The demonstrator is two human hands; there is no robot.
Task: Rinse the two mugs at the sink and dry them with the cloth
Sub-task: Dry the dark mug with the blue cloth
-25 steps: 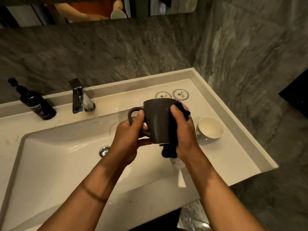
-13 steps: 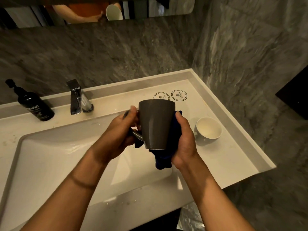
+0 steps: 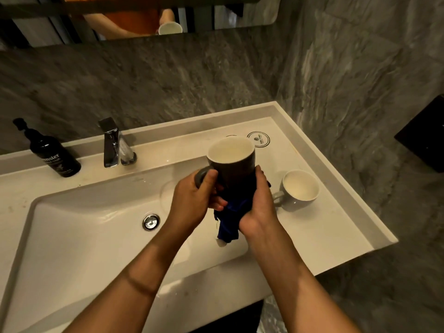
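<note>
I hold a tall dark mug (image 3: 234,165) with a pale inside upright over the right end of the white sink (image 3: 79,239). My left hand (image 3: 193,197) grips its grey handle. My right hand (image 3: 260,204) presses a dark blue cloth (image 3: 229,221) against the mug's lower side and base; the cloth's tail hangs below my palm. A second, shorter pale mug (image 3: 300,189) stands upright on the counter just right of my right hand, handle pointing left.
A chrome tap (image 3: 113,144) stands behind the basin, a black pump bottle (image 3: 54,153) to its left. The drain (image 3: 151,222) is mid-basin. Grey marble walls close in behind and right; a mirror (image 3: 144,18) hangs above. The counter's right edge (image 3: 374,227) drops off.
The dark mug has been turned from mouth-down to mouth-up, and the cloth has shifted from its side to beneath its lower part.
</note>
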